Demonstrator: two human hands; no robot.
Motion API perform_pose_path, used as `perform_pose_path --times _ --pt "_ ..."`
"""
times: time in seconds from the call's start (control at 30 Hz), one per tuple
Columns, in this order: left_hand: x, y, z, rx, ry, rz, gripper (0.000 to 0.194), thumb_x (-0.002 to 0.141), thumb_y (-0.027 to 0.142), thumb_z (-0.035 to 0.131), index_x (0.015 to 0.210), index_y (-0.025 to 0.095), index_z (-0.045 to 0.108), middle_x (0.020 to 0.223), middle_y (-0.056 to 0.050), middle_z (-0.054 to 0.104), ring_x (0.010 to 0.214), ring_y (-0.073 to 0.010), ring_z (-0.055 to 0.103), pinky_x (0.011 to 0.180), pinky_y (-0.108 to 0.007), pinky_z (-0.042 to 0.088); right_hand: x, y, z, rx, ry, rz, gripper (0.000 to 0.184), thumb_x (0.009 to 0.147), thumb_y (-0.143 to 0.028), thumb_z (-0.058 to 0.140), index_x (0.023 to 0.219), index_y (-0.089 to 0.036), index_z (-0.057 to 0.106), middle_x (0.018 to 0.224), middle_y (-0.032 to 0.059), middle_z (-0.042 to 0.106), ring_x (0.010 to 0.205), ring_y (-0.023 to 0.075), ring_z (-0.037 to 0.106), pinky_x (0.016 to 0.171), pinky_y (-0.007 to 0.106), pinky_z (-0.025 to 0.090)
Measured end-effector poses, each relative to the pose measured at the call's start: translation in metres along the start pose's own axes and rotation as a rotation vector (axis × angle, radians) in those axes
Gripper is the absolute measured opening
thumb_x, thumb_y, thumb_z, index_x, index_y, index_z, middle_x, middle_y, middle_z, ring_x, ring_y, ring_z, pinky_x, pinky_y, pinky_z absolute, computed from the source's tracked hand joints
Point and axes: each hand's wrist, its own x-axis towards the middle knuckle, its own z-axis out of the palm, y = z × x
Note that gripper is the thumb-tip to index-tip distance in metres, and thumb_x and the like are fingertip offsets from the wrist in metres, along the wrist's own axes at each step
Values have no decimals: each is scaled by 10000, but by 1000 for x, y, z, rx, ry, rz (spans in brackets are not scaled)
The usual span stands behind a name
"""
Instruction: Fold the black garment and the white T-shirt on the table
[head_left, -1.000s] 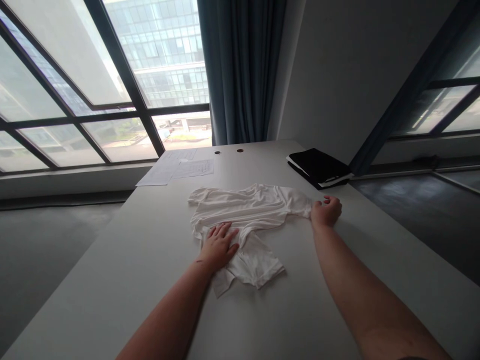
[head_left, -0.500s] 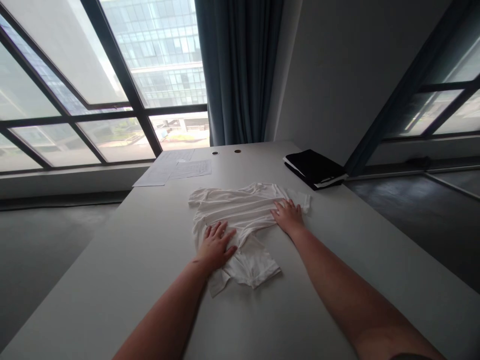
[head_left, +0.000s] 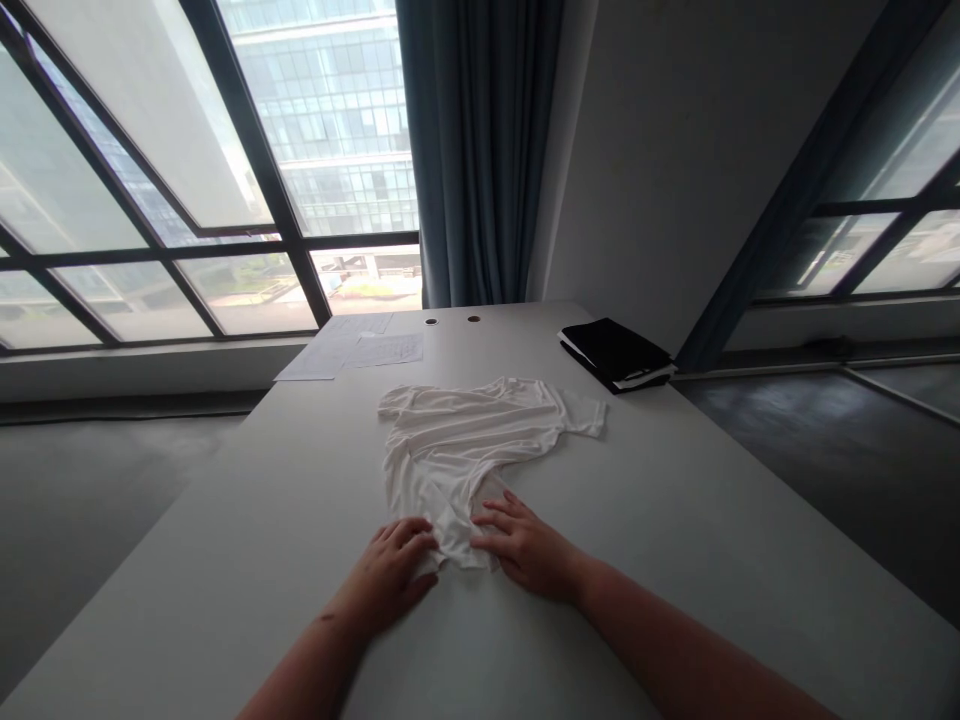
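Note:
A crumpled white shirt (head_left: 465, 440) lies on the grey table (head_left: 675, 520), one sleeve pointing right toward the far side. Both my hands are at its near hem. My left hand (head_left: 394, 575) has its fingers curled onto the bunched hem on the left. My right hand (head_left: 525, 548) lies just to the right, fingers partly spread over the cloth and thumb pressed at the hem's edge, pinching it. The two hands are close together, almost touching across the fold.
A black folder with papers (head_left: 615, 352) lies at the far right edge of the table. Sheets of paper (head_left: 352, 355) lie at the far left, near two cable holes (head_left: 452, 320). Windows and a dark curtain (head_left: 480, 150) stand behind.
My right hand left the far sleeve, swept over the shirt's middle and came back to the near hem. My left hand slid nearer too. The lower part of the shirt is now bunched.

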Motion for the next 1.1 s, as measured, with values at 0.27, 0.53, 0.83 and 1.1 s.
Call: perform_pose_path --times 0.27,0.53,0.83,1.1 --pt "-7 -3 -2 -80 171 -170 239 910 174 406 968 236 630 960 -69 720 925 -207 681 862 -332 543 -4 12 -10 -50 178 87 124 967 -187 600 948 -211 720 871 47 681 865 208 611 910 380 477" --pt "-60 11 -15 -257 130 -382 193 930 351 379 956 260 548 784 -12 679 756 -197 659 755 -306 530 -86 -15 -46 119 512 252 157 980 -246 496 867 -258 604 1194 118 676 1139 278 616 968 466 534" --pt "-101 34 -25 -266 59 -336 252 985 415 404 1054 286 609 993 -39 750 927 -223 709 864 -327 556 -156 -50 -63 311 247 258 155 959 -271 448 835 -273 541 929 86 672 902 263 640 801 422 550" --pt "-119 51 -17 22 -39 -115 320 783 255 700 1095 325 683 1240 -47 698 1170 -289 643 1044 -444 509 -185 -62 -77 104 -109 308 198 960 -389 610 1083 -286 727 888 79 728 852 260 675 802 392 529"
